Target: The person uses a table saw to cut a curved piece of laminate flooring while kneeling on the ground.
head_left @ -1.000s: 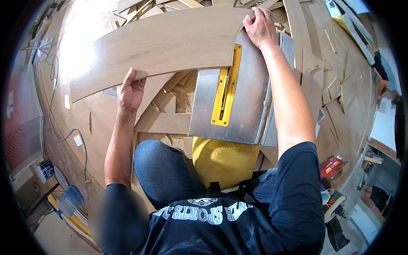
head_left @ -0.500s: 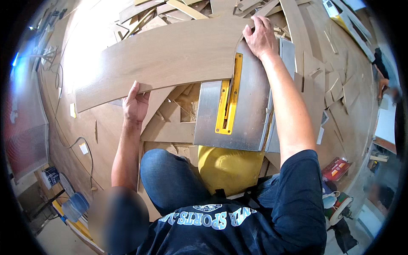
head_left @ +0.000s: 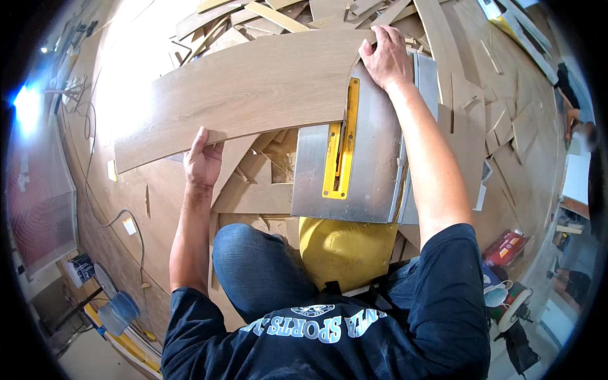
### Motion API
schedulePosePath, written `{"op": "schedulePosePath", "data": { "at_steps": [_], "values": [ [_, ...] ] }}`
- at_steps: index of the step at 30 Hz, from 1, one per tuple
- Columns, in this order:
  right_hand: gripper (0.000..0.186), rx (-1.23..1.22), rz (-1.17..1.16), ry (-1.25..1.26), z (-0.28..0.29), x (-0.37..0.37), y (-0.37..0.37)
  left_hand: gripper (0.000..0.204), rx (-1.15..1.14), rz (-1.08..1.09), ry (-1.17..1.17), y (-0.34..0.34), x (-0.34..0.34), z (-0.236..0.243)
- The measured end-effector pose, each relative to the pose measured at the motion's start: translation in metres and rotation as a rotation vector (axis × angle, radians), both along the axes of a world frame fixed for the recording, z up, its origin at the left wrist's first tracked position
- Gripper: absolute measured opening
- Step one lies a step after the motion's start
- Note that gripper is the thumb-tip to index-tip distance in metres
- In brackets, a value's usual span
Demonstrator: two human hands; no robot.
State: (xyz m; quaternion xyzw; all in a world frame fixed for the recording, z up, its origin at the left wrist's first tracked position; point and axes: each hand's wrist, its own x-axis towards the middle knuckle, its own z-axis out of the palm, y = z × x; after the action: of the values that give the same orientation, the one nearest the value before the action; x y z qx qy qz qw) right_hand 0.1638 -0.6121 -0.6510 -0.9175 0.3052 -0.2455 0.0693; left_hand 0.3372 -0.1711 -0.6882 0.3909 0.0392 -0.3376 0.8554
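Offcuts (head_left: 277,16) litter the floor (head_left: 168,209) at the metal tabletop's (head_left: 373,164) 12 o'clock. The plank (head_left: 253,85) lies 1 o'clock of the left fingers (head_left: 199,140), 8 o'clock of the right fingers (head_left: 397,38), both closed on its edges.

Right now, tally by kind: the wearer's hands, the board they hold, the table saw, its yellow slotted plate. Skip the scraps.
Wearer's hands: 2 (left hand, right hand)
Held board: 1
Table saw: 1
Yellow slotted plate: 1
Total: 5
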Motion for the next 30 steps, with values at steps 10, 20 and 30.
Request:
{"op": "schedulePosePath", "data": {
  "at_steps": [10, 20, 30],
  "values": [
    [0.05, -0.032, 0.048, -0.041, -0.001, -0.003, 0.003, 0.009, 0.017, 0.014, 0.0, 0.011, -0.004, -0.004],
    [0.049, -0.017, 0.031, -0.031, 0.004, -0.008, 0.014, 0.013, -0.032, -0.019, -0.022, 0.019, -0.007, -0.005],
    [0.049, 0.009, 0.016, 0.006, 0.004, -0.014, 0.019, 0.013, -0.005, -0.01, -0.006, 0.025, -0.012, -0.004]
  ]
}}
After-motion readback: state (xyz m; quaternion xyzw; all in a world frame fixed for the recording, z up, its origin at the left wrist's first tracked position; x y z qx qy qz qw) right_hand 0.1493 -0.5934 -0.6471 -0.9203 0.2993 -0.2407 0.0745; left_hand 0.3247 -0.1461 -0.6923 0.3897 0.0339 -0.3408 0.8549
